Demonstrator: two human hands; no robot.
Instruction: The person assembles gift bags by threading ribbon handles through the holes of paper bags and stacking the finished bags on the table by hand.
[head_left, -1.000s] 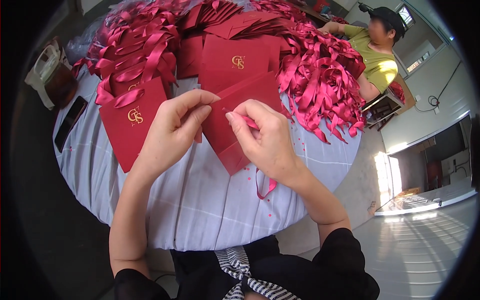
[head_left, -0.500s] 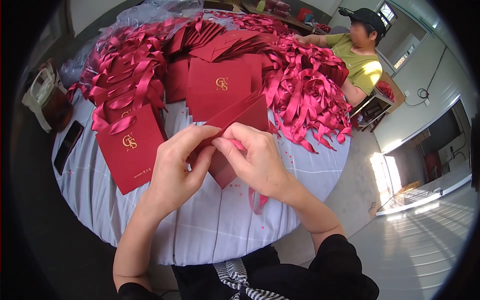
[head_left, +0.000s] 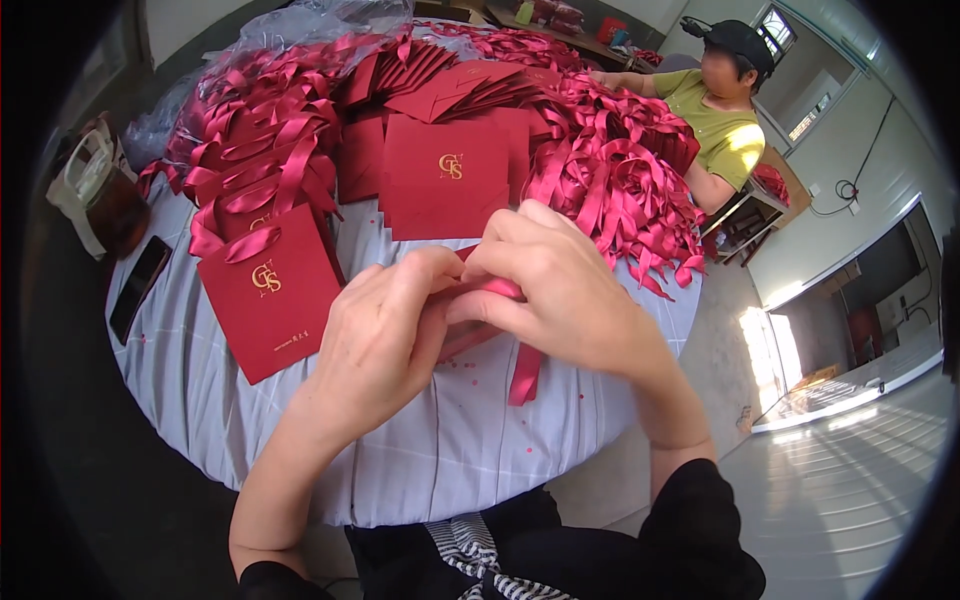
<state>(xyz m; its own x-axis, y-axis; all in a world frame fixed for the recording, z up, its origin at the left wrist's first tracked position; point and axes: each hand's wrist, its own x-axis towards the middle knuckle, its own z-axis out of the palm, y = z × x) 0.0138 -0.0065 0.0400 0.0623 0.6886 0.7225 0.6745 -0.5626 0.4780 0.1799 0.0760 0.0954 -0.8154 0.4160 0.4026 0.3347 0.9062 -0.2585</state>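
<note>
Above the near middle of the table, my two hands meet over a dark red paper gift bag [head_left: 468,345], largely hidden behind them. My left hand [head_left: 380,345] is closed, pinching the bag near its edge. My right hand [head_left: 565,290] is closed on a pink-red satin ribbon [head_left: 524,376], whose loose end dangles below the fingers. Whether the ribbon passes through the bag is hidden. Left of my hands lies a red gift bag with a gold emblem [head_left: 268,310] and a ribbon handle. Beyond them is a stack of flat red bags [head_left: 446,190].
Red bags with ribbon handles [head_left: 265,165] are heaped at the left, and a ribbon pile [head_left: 625,205] sits at the right. A phone [head_left: 140,288] lies by the left edge of the cloth-covered table [head_left: 420,470]. A co-worker [head_left: 715,110] sits at the far right.
My hands have turned and drawn closer, the right one rising slightly. The bag between them has tipped, so less of it shows. More of the ribbon's loose end hangs in view.
</note>
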